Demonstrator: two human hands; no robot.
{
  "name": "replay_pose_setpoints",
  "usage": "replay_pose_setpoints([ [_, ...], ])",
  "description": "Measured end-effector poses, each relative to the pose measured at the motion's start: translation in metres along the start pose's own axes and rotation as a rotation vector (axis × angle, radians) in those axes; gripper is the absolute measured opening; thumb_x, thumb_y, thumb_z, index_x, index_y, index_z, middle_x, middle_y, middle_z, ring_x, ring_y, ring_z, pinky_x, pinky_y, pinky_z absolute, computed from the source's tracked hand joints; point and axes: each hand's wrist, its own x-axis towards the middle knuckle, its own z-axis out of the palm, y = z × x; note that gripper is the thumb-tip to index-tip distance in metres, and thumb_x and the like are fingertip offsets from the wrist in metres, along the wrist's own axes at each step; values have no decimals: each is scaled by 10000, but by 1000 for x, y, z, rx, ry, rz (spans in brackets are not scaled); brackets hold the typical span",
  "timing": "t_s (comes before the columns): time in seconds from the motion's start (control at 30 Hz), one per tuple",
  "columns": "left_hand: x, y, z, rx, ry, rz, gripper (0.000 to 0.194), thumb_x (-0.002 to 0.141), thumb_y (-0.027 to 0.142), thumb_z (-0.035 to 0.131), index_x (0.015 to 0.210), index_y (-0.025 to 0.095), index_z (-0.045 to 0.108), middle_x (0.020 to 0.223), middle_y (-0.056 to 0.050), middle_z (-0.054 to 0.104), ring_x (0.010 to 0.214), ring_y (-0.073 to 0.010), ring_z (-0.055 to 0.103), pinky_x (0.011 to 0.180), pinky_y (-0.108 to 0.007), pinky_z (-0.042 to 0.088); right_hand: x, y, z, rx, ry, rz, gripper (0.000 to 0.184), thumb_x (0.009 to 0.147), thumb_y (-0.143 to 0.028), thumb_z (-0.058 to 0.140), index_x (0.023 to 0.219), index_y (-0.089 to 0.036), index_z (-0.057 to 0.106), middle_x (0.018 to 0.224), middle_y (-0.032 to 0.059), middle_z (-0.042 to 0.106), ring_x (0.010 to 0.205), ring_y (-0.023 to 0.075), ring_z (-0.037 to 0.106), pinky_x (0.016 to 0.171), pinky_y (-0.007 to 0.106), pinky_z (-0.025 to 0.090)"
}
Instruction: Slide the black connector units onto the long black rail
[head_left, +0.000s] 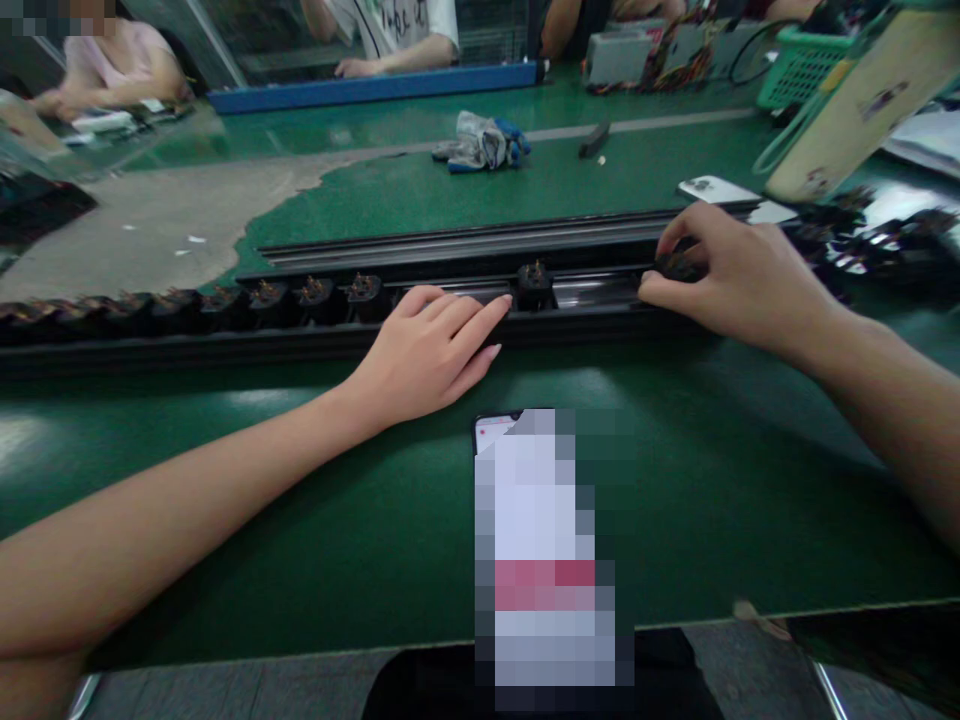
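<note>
Component (681, 264) in right hand (724, 262), shirt lettering (403, 16) beyond unreadable

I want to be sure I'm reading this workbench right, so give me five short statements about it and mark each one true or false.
1. The right hand holds a black part at the rail. True.
2. The left hand is raised well clear of the rail. False: it rests on the rail.
3. The gloves lie beyond the rail, on its far side. True.
4. The green basket is at the far left of the view. False: it is at the far right.
5. The white phone lies to the right of the gloves. True.
</note>
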Motion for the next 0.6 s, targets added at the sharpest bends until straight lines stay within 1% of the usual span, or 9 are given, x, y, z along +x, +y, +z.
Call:
replay_pose_setpoints([
  [0.1, 0, 0, 0, -7, -7, -6, 506, 1092, 344, 414, 1506, 107, 584, 1228, -156, 740, 1128, -296, 688, 1047, -485, 474, 0, 0, -1, -22, -13, 2, 491, 764, -538, 581, 1147, -239, 653, 898, 90, 656, 928, 345, 682, 857, 495, 532],
  [0.3, -1, 0, 0, 21, -5, 11, 515, 1099, 343, 403, 1510, 84, 575, 1215, -163, 742, 1108, -298, 692, 1030, -485, 482, 1, 0, -4, -47, -37, 19, 507, 754, -548, 571, 1146, -235, 648, 897, 100, 666, 921, 353, 689, 844, 497, 533],
  [0.47, 0, 0, 0, 19, -3, 8, 511, 1099, 346, 406, 1503, 86, 582, 1212, -161, 742, 1108, -296, 692, 1031, -482, 482, 1, -1, -5, -47, -40, 26, 526, 739, -559, 561, 1145, -234, 644, 879, 98, 661, 915, 358, 690, 836, 498, 531],
  [0.6, 0, 0, 0, 1, -4, -2, 504, 1094, 340, 417, 1507, 105, 582, 1224, -156, 739, 1121, -295, 690, 1042, -484, 476, 0, -1, -3, -33, -18, 23, 519, 738, -552, 556, 1133, -228, 650, 876, 98, 659, 920, 356, 688, 849, 495, 530],
])
